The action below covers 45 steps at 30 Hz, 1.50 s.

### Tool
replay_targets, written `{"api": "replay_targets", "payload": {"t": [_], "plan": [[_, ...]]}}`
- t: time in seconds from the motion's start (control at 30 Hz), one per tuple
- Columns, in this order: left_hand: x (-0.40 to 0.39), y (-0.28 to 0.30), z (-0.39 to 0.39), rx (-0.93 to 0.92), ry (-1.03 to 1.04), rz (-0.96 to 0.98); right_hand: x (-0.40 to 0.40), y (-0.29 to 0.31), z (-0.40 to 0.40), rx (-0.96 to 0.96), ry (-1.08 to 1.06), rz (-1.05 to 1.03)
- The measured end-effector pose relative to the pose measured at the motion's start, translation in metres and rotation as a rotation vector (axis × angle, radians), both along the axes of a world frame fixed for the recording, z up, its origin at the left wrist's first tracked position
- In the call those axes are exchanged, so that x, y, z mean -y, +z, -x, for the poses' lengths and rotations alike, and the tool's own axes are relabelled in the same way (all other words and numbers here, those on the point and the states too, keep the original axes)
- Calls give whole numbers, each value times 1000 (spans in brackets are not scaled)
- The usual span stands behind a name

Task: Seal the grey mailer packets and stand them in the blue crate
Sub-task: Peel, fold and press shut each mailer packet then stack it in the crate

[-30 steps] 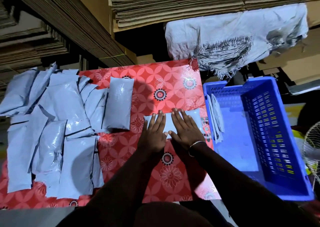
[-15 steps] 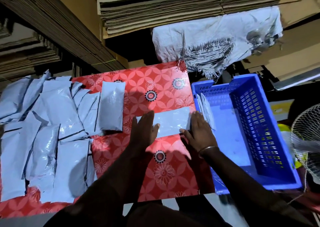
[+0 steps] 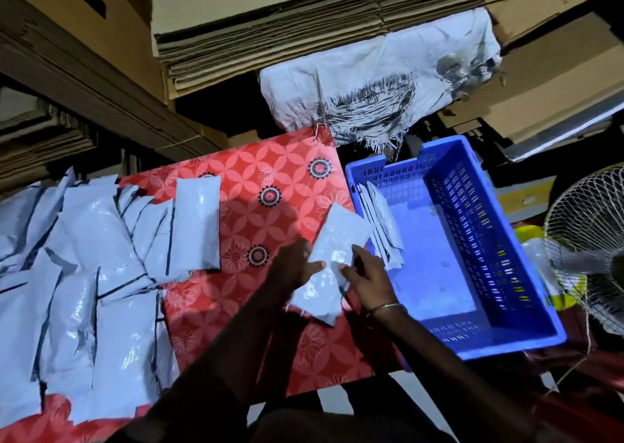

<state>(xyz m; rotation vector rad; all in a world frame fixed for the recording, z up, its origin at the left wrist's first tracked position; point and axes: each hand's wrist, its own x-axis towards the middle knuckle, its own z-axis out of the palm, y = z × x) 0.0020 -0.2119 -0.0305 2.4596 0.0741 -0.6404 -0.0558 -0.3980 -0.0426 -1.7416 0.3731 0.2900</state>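
1. Lifted from the red flowered tablecloth [image 3: 256, 206], where it was being pressed flat half a second ago, the grey mailer packet [image 3: 332, 256] is now held tilted in the air, just left of the blue crate [image 3: 479, 348].
2. At the far left, a heap of grey mailers [image 3: 87, 267] is seen overlapping on the cloth, well apart from the hands.
3. The held packet is gripped at its left edge by the left hand [image 3: 297, 268], thumb laid across the front; the other fingers are hidden behind it.
4. Its right edge is pinched by the right hand [image 3: 368, 275], fingers curled round it.
5. Packets already standing [image 3: 383, 226] are seen leaning against the crate's left wall.
6. The packet is judged light, soft and glossy, so likely slippery; it sags slightly. A hold at both long edges is judged best, so it can be lowered on edge beside the others.
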Motion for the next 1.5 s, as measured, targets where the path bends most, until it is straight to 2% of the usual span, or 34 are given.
{"api": "replay_targets", "payload": {"t": [0.17, 0.3, 0.4, 0.53, 0.57, 0.67, 0.8, 0.9, 0.97, 1.17, 1.27, 1.37, 1.5], "plan": [[75, 20, 4, -88, 80, 354, 64, -2, -12, -33, -145, -67], [139, 5, -2, -150, 128, 489, 105, -13, -20, -41, -255, -59], [179, -2, -9, -262, 122, 483, 128, -35, -29, -61, -315, -80], [207, -67, -24, -321, 187, 438, 139, -44, -49, -111, -332, -189], [211, -89, -30, -312, 196, 407, 140, -51, -55, -121, -339, -192], [218, -103, -47, -256, 188, 287, 144, -87, -74, -105, -318, -160], [222, -83, -71, -180, 200, 222, 143, -121, -107, -99, -230, -28], [225, -91, -86, -140, 240, 243, 139, -129, -133, -109, -253, -15], [226, -95, -90, -132, 291, 291, 138, -135, -146, -114, -192, 24], [222, -94, -97, -198, 418, 460, 138, -137, -154, -167, -161, 72], [209, -74, -88, -156, 403, 509, 140, -123, -153, -94, -180, 168], [178, -38, -63, -53, 360, 564, 125, -90, -152, 121, -200, 216], [107, 6, -11, 110, 474, 620, 69, -26, -136, 378, -21, 149]]}}
